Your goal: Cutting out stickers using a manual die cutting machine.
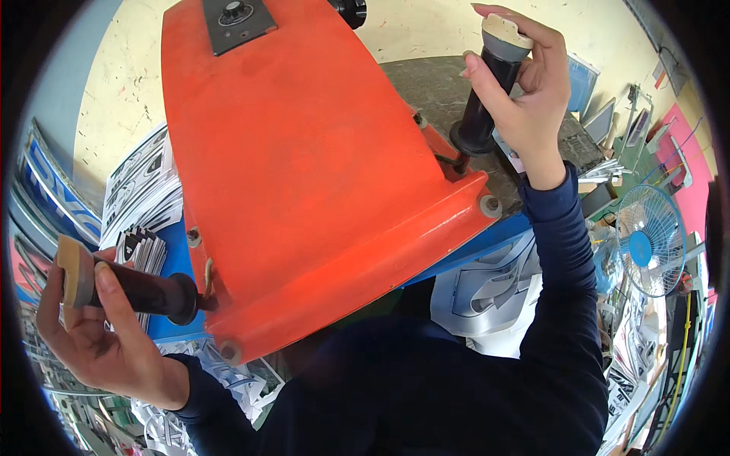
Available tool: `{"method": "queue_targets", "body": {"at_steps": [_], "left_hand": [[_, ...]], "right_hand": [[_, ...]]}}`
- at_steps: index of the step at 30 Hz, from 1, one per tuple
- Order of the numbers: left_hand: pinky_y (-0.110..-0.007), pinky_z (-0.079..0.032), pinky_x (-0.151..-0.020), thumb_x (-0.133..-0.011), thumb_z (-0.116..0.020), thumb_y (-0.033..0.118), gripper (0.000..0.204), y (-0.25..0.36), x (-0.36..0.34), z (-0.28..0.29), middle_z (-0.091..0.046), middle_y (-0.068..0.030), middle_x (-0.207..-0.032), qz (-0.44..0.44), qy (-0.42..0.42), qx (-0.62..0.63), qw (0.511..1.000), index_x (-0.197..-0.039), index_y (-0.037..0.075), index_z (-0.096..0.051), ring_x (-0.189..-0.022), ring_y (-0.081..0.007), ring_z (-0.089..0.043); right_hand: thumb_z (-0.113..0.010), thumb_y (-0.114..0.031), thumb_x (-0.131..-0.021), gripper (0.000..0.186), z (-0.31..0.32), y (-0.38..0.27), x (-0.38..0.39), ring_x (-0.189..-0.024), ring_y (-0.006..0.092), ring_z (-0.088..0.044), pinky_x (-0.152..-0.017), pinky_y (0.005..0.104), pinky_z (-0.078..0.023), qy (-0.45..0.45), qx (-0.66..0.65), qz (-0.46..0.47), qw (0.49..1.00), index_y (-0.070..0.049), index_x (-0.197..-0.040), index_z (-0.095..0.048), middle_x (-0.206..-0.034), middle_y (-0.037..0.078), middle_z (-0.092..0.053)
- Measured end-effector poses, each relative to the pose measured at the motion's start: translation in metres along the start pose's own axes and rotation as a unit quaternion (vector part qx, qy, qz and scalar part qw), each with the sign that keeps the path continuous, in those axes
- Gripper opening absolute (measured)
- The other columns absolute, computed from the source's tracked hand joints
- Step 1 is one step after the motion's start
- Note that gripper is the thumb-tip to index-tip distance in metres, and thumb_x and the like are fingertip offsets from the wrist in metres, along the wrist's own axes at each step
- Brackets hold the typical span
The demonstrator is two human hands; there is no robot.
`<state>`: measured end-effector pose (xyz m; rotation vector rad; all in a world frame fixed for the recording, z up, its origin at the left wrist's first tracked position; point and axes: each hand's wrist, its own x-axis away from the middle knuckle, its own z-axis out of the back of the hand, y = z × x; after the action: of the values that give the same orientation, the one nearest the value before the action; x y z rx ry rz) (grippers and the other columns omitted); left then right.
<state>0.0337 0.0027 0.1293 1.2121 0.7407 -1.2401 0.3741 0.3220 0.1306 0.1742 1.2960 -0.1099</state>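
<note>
A large orange machine housing (296, 167) fills the middle of the head view, with a black handle sticking out at each side. My left hand (125, 353) is closed around the capped end of the left black handle (144, 290), thumb along its near side. At the upper right, my right hand (536, 110) grips the other black handle (484, 106), its fingers curled round the tan-and-grey cap. Both handles join the housing near its front corners. Tan caps top both handle ends, and part of each cap is hidden by my fingers.
A dark panel with a round knob (235, 11) is on top of the housing. Printed sheets (144, 190) and a stack of cut pieces (144, 251) lie at left on a blue surface (176, 323). Scrap sheets (487, 292) hang below the front edge. At right stands a blue fan (646, 242).
</note>
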Motion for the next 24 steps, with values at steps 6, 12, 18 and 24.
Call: {"method": "queue_targets", "body": {"at_steps": [6, 12, 18, 24], "left_hand": [[-0.032, -0.069, -0.074, -0.100, -0.069, -0.001, 0.041, -0.012, 0.011, 0.000, -0.070, -0.0310, -0.117, -0.009, 0.028, -0.013, 0.999, -0.137, -0.008, -0.051, -0.092, -0.0280, -0.078], [-0.031, -0.069, -0.072, -0.100, -0.069, -0.001, 0.040, -0.010, 0.018, -0.007, -0.070, -0.0327, -0.116, -0.013, 0.042, -0.011, 0.999, -0.134, -0.011, -0.051, -0.089, -0.0302, -0.078], [-0.030, -0.067, -0.069, -0.102, -0.069, 0.005, 0.044, -0.014, 0.016, -0.007, -0.074, -0.0310, -0.104, -0.044, 0.028, -0.033, 0.998, -0.137, -0.011, -0.049, -0.080, -0.0276, -0.079], [-0.027, -0.066, -0.068, -0.103, -0.069, 0.011, 0.049, -0.016, 0.017, -0.008, -0.077, -0.0299, -0.106, -0.057, 0.015, -0.003, 0.998, -0.143, -0.007, -0.048, -0.082, -0.0244, -0.081]], "right_hand": [[-0.079, 0.007, -0.089, 0.055, -0.008, -0.018, 0.014, -0.116, 0.0195, -0.066, -0.091, 0.0320, -0.058, -0.002, -0.078, -0.074, 0.994, -0.001, -0.133, -0.048, -0.139, 0.025, -0.062], [-0.078, 0.008, -0.089, 0.053, -0.001, -0.013, 0.012, -0.107, 0.0192, -0.067, -0.090, 0.0314, -0.057, -0.036, -0.069, -0.044, 0.996, -0.001, -0.132, -0.047, -0.137, 0.026, -0.063], [-0.079, 0.008, -0.088, 0.053, 0.009, -0.008, 0.011, -0.101, 0.0163, -0.068, -0.089, 0.0296, -0.057, -0.075, -0.062, -0.041, 0.994, -0.001, -0.131, -0.048, -0.134, 0.025, -0.066], [-0.085, -0.013, -0.089, 0.064, 0.012, -0.006, 0.003, -0.107, 0.0189, -0.066, -0.092, 0.0329, -0.054, -0.103, -0.065, -0.043, 0.992, -0.001, -0.141, -0.048, -0.132, 0.020, -0.064]]}}
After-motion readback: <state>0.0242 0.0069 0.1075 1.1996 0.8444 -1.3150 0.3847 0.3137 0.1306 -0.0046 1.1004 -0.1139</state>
